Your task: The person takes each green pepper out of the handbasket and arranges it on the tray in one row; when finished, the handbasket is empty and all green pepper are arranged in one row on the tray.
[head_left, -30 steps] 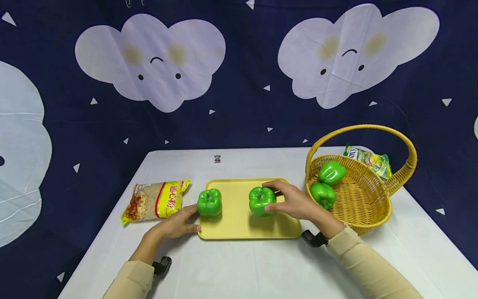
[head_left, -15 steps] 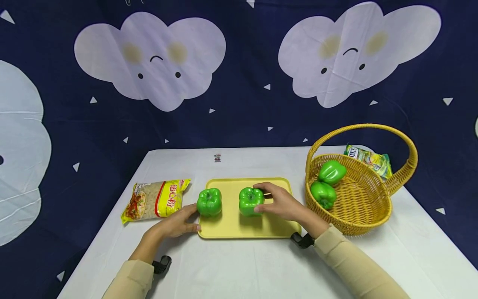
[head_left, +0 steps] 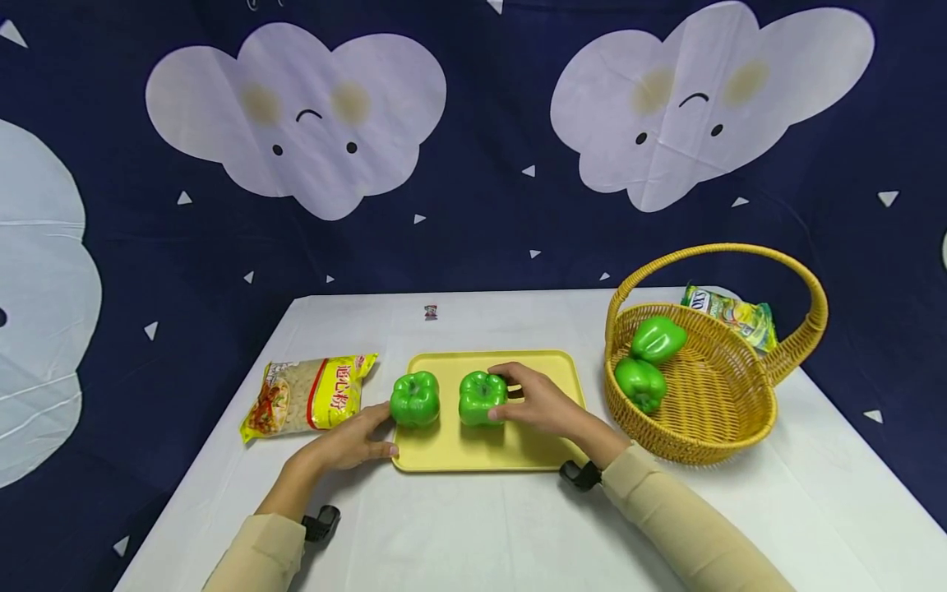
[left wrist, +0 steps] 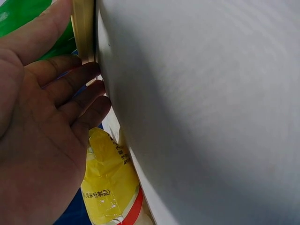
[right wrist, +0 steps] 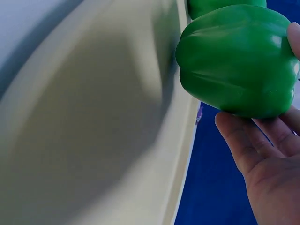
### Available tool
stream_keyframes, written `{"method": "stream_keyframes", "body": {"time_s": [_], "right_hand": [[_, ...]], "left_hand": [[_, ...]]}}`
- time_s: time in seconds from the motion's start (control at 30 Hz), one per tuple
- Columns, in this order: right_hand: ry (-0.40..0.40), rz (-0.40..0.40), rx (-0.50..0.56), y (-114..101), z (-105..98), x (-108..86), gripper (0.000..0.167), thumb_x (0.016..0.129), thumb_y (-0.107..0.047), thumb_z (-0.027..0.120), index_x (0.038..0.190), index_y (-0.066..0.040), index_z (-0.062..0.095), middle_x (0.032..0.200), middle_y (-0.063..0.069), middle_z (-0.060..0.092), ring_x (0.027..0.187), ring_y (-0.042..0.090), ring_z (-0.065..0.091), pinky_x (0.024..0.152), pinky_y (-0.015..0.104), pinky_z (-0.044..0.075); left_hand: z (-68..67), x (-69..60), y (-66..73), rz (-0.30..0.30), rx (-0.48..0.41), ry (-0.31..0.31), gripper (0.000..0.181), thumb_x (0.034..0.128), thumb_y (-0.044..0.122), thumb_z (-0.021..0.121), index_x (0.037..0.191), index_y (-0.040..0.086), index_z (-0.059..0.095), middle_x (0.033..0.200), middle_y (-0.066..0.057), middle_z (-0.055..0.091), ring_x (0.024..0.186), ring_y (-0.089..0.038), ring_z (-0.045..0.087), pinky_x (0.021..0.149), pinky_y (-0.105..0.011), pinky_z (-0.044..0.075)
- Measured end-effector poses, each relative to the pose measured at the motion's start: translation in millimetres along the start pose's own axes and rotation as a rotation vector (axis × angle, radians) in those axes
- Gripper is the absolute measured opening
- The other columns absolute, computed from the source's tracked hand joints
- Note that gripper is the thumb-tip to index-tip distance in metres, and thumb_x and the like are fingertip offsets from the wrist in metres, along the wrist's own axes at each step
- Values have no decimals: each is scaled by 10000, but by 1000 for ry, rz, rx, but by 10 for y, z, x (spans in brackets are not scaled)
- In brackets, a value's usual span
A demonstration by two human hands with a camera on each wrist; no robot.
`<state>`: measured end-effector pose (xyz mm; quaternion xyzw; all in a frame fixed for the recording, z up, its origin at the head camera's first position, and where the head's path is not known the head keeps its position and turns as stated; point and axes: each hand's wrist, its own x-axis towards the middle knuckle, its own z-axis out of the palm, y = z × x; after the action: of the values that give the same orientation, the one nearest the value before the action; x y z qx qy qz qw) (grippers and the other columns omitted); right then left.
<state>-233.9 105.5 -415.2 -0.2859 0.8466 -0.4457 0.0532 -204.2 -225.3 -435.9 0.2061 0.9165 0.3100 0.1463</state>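
In the head view my right hand (head_left: 543, 404) holds a green bell pepper (head_left: 477, 400) between thumb and fingers over the yellow tray (head_left: 510, 457); the right wrist view shows the fingertips of that hand (right wrist: 274, 159) against the pepper (right wrist: 234, 61), above the tray surface (right wrist: 93, 140). Another green pepper (head_left: 414, 400) stands at the tray's left end. My left hand (head_left: 351, 440) lies beside that end, thumb at the tray's front left corner. Seen in the left wrist view, the left hand (left wrist: 42, 131) has loosely bent fingers by the tray rim (left wrist: 84, 33).
A wicker basket (head_left: 710, 386) with a tall handle stands on the right, holding two green peppers (head_left: 658, 339). Behind it is a green snack bag (head_left: 732, 316). At left lies a yellow noodle packet (head_left: 307, 398); a tiny wrapped item (head_left: 431, 312) lies beyond the tray.
My right hand has moved left with its pepper, bringing it closer to the pepper at the tray's left end. The left hand has stayed in place.
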Motion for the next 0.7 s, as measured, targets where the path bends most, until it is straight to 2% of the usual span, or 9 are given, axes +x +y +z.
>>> {"method": "stream_keyframes", "body": {"time_s": [0.33,0.7], "right_hand": [[-13,41,16,-4,101,90,676,790,-293,757,1354,-67,459,1329,115,535,1179,298,557,985,404,509],[-4,31,0,-29,156,148,662,807,-261,747,1367,-64,453,1346,126,521,1190,290,555,994,395,507]], "left_hand": [[5,1,2,-13,2,2,772,836,273,703,1450,-2,323,1500,-242,325,1402,-431,265,1160,-586,202],[4,2,3,-10,3,2,770,840,270,700,1450,-8,320,1502,-243,320,1405,-428,262,1162,-582,200]]}}
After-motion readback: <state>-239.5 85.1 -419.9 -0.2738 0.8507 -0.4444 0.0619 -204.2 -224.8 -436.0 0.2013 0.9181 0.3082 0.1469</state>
